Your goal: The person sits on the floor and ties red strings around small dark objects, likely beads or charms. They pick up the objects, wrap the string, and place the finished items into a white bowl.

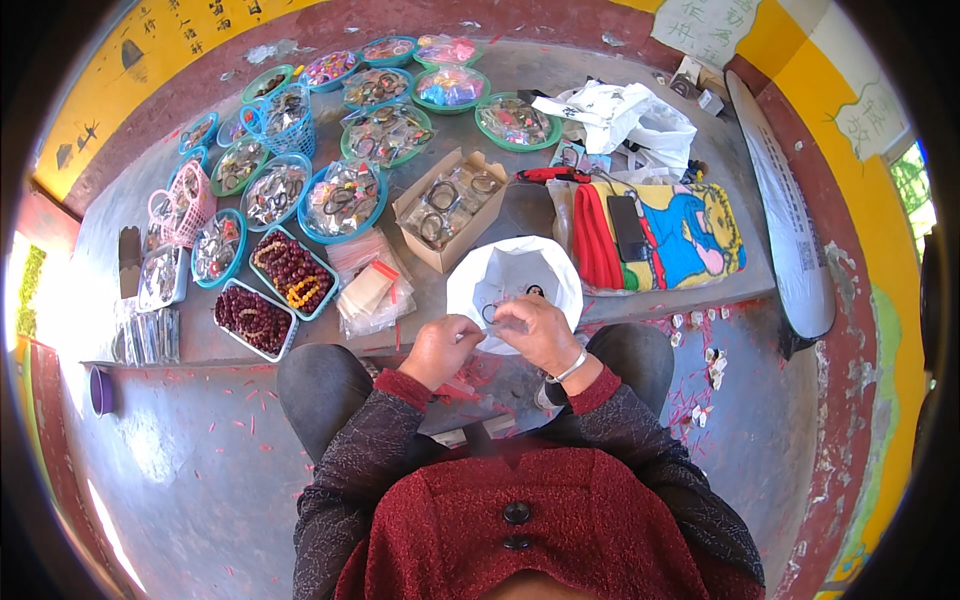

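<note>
My left hand (445, 350) is closed in a pinch at the near left side of a white round bag-like container (465, 275). What its fingertips hold, if anything, is too small to make out. My right hand (542, 335), with a silver bangle (572, 366) at the wrist, reaches over the container's near rim, its fingers pinched together. A thin dark loop (488, 312) shows right at those fingertips; whether they grip it I cannot tell. Inside the container, beyond the right hand, lies a small dark piece (535, 291). Red-edged clear plastic (468, 380) lies below the hands.
Left of the container are a cardboard box (408, 213) of packed dark loops, clear bags (365, 318) and trays of dark red beads (240, 330). Several filled baskets (378, 202) stand behind. To the right, a phone (627, 228) rests on a folded colourful towel (690, 240).
</note>
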